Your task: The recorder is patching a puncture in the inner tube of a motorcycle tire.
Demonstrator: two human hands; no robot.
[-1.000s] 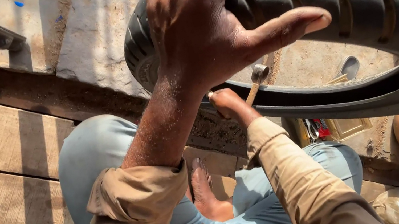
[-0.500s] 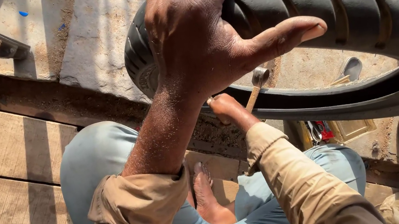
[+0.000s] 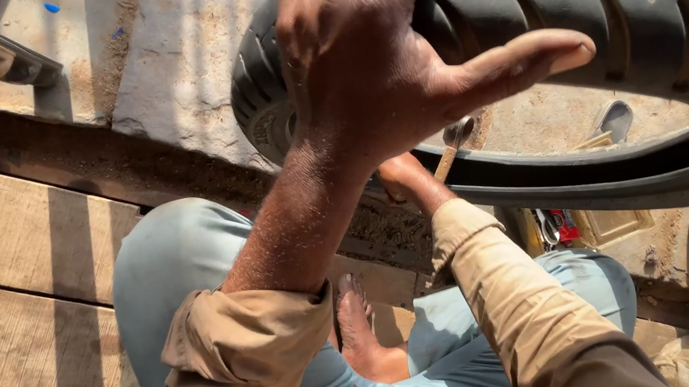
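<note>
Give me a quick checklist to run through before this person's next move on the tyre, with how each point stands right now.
1. Left hand spread flat on the tyre tread, thumb out: ok.
2. Right hand at the tyre's inner edge, mostly hidden behind the left forearm: cannot tell its grip.
3. Metal tool poking out by the right hand, tip at the inner edge: ok; whether it is seated, cannot tell.
4. Bare foot tucked between the knees, below the tyre and apart from it: ok.
5. Tyre held up above the lap; its far side is out of view: cannot tell.

right hand mostly hidden behind left hand; tyre cut off at edges.
</note>
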